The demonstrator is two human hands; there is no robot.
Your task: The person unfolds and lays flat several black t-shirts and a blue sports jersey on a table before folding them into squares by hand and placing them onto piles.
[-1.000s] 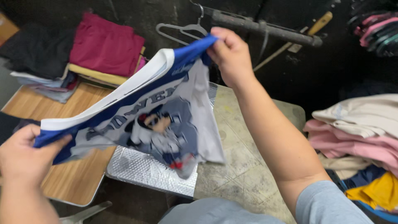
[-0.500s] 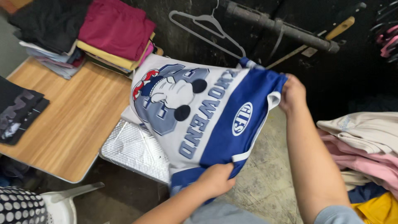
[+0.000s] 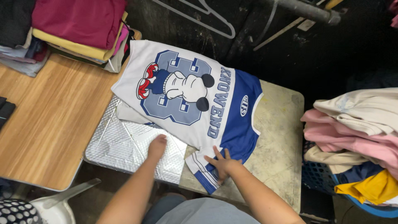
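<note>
Jersey (image 3: 195, 99) now flat under hands (image 3: 224, 164)

Shirt (image 3: 195, 103) lying flat

White and blue, with a cartoon picture and a big number — spread out, sleeve near the bottom edge.

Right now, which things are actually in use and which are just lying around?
In use:
- jersey, spread flat
- left hand on the silver pad
- right hand on the jersey's sleeve

Lying about:
- folded clothes, top left
- wire hanger
- wooden table
- pile of clothes, right
</note>
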